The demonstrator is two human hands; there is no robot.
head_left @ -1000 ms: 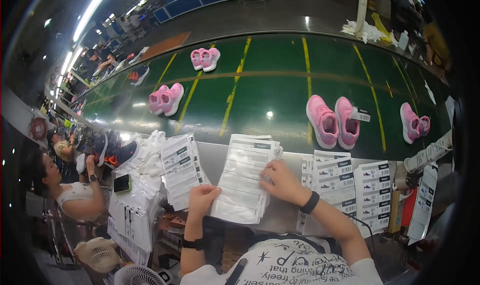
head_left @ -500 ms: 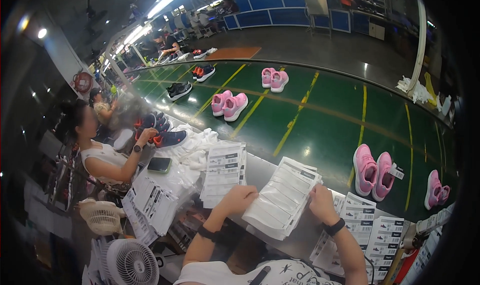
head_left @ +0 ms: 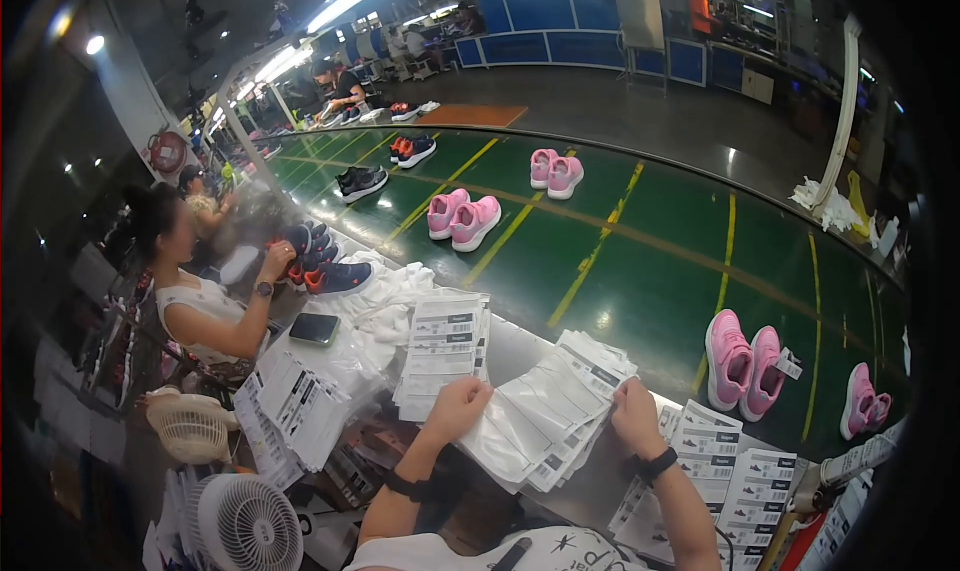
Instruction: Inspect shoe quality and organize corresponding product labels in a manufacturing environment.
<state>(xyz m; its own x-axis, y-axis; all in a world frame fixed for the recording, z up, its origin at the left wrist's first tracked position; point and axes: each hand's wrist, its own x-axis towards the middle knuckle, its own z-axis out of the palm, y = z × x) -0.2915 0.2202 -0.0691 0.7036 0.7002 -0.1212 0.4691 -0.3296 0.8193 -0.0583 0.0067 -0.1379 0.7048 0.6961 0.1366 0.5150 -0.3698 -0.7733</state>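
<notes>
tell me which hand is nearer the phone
Left. The left hand is to the right of the phone; the right hand is farther right, across the held sheets.

Dark printed strips (head_left: 604, 375) are borne by the label sheets (head_left: 535, 411) at lower centre, the sheet stack (head_left: 440, 351) to their left and the picture sheets (head_left: 757, 501) at lower right. Black lettering (head_left: 600, 556) is carried by the white shirt (head_left: 470, 546) at the bottom edge.

Shoe factory: sneakers (head_left: 728, 356) on belt (head_left: 655, 301)
</notes>
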